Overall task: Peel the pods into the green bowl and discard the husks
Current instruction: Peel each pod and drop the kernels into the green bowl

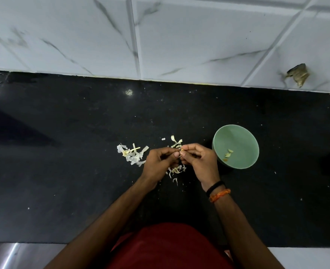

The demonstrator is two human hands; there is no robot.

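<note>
- Two hands, left hand [157, 162] and right hand [198, 162], pinching one pod [182, 152] between fingertips, left of green bowl [236, 131].
- Right hand nearer bowl.
- Husks [133, 154] scattered farther left.

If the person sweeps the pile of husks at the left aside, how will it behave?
The husks look thin, curled and papery, so probably very light and floppy. They lie loose on the black counter, so they would likely scatter rather than slide together.
</note>
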